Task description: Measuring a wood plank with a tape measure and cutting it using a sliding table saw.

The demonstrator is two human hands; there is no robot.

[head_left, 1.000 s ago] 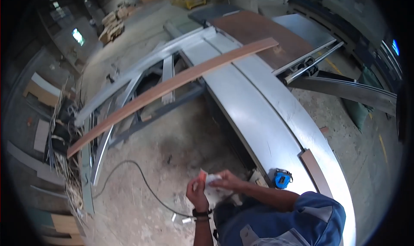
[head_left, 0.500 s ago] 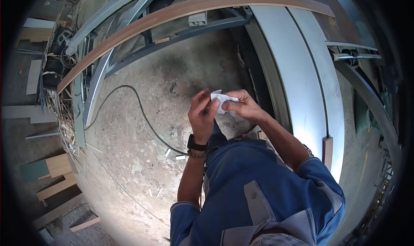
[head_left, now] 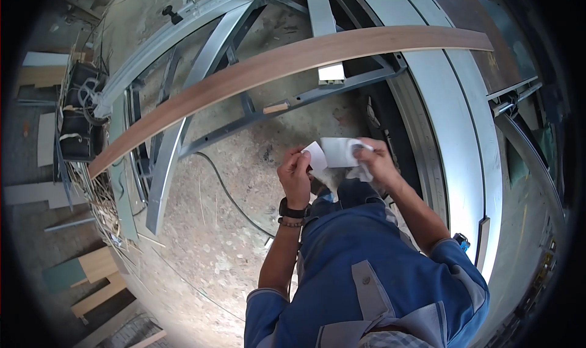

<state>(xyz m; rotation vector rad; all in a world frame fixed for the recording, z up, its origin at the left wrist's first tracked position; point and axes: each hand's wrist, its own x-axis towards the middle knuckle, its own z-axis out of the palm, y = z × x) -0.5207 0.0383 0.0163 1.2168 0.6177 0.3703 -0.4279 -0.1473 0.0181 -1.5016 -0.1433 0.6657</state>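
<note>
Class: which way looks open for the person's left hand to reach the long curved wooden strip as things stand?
Probably straight ahead: nothing stands between the left hand and the wooden strip. But that hand pinches white paper shared with the right hand, so it is occupied.

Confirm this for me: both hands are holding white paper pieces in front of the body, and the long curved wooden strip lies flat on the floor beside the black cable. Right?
Not quite. The head view shows the long curved wooden strip resting up on the grey metal frame, not on the floor. The rest holds: left hand and right hand hold white paper pieces, and the black cable lies on the floor.

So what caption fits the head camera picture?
Both hands, left hand and right hand, hold white paper above a dusty floor.
</note>
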